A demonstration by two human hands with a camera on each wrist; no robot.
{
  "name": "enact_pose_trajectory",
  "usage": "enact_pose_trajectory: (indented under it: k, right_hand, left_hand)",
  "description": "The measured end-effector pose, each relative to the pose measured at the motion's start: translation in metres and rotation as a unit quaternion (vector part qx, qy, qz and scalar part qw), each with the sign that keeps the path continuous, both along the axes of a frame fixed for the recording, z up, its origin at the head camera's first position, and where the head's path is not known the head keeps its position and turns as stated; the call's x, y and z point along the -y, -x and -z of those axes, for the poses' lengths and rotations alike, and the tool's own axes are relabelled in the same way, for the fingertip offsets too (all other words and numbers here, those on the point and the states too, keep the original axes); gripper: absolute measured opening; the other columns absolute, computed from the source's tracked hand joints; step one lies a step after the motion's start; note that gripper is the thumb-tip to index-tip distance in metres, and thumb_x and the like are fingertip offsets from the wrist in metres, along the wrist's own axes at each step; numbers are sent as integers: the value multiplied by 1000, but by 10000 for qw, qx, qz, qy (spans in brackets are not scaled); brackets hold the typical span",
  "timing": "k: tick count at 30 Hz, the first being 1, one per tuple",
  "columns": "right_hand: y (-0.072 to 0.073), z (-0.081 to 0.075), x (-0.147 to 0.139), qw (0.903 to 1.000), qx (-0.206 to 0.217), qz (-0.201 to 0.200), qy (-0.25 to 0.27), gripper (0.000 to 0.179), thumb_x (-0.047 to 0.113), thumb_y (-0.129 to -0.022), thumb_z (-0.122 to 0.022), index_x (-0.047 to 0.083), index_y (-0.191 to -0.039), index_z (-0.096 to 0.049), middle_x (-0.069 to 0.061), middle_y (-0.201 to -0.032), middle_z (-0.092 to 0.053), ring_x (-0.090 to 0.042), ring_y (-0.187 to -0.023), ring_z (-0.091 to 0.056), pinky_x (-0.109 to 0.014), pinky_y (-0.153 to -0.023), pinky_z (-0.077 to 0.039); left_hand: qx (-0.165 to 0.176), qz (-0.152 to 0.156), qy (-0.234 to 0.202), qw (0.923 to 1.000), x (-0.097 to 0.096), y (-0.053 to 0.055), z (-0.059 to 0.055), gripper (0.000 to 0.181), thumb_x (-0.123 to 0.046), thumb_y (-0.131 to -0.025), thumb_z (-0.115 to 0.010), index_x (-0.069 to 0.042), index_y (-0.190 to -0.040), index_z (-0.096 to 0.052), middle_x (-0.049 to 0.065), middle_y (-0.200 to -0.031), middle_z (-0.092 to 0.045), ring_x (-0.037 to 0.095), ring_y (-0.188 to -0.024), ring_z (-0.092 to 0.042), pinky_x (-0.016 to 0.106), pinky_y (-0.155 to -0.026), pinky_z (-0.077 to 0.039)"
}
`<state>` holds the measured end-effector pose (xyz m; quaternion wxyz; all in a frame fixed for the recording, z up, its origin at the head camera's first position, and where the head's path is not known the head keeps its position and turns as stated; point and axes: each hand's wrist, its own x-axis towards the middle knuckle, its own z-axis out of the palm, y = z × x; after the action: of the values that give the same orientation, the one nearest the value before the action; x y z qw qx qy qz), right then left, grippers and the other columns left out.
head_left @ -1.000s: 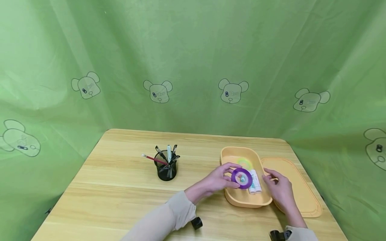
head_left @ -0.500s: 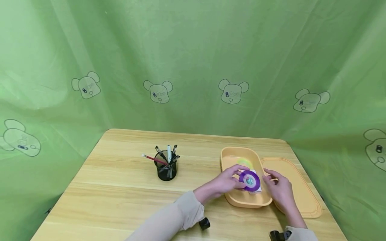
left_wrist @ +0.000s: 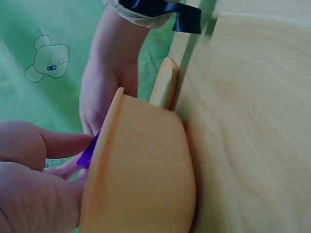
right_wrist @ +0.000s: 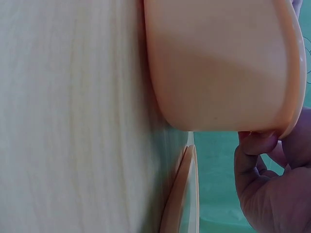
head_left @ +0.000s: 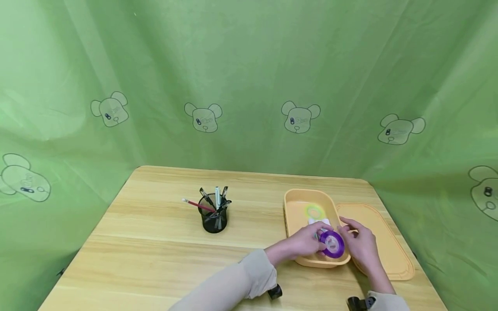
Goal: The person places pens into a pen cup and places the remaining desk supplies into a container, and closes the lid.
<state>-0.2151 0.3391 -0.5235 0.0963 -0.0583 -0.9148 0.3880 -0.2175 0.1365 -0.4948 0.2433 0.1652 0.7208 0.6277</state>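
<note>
A purple roll of tape is pinched between thumb and fingers of my left hand, low over the near right part of an orange plastic box. In the left wrist view the tape shows just past the box's rim. My right hand grips the box's right rim, its curled fingers against the outer wall in the right wrist view. Inside the box lie a yellow-green ring at the far end and a white tube-like thing, mostly hidden by my left hand.
An orange lid lies flat on the wooden table, right of the box and partly behind my right hand. A black mesh pen cup with several pens and a red pencil stands at left. Green curtain surrounds the table.
My left hand has carried the purple tape right and toward the near right corner of the box, covering more of the white tubes. The right hand has stayed at the rim.
</note>
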Motion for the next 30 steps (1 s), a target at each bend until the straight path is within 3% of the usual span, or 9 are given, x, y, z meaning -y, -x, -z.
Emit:
enact_pose_trajectory:
  k: [7, 13, 17, 25, 30]
  right_hand:
    - [1, -2, 1, 10000, 43, 7, 14, 43, 25, -103, -63, 2, -140, -62, -18, -107, -69, -2, -71, -59, -20, -58, -53]
    - [-1, -5, 2, 9998, 178, 42, 38, 44, 24, -104, -63, 1, -141, -61, -19, -109, -68, -3, -72, -58, -20, -58, -52]
    - [-2, -4, 2, 9999, 129, 32, 11, 44, 24, -103, -64, 1, -140, -61, -19, -108, -69, -1, -71, -57, -20, -57, -51]
    - [-2, -3, 3, 9999, 112, 31, 61, 43, 24, -104, -63, 1, -140, -61, -19, -108, -68, -2, -71, -57, -21, -56, -52]
    - [-2, -3, 2, 9998, 173, 52, 101, 44, 25, -104, -62, 2, -141, -61, -18, -110, -68, -4, -73, -57, -21, -56, -52]
  left_hand:
    - [-52, 178, 375, 9991, -10, 1, 2, 51, 16, -92, -59, -11, -135, -61, 5, -101, -61, 16, -70, -65, 29, -65, -64]
    - [291, 158, 391, 9987, -16, 4, 5, 47, 19, -91, -53, -7, -128, -62, 10, -99, -61, 17, -74, -64, 30, -60, -64]
    - [266, 206, 618, 9975, -17, 7, 7, 44, 21, -89, -53, -4, -123, -63, 11, -100, -62, 15, -75, -62, 33, -63, -64]
    - [287, 718, 940, 9926, -13, 17, 10, 37, 19, -89, -55, -4, -117, -62, 9, -97, -61, 15, -72, -61, 34, -65, -64]
    - [447, 638, 819, 9936, -13, 20, 10, 41, 21, -88, -57, -4, -120, -63, 10, -97, -61, 18, -72, -64, 39, -67, -65]
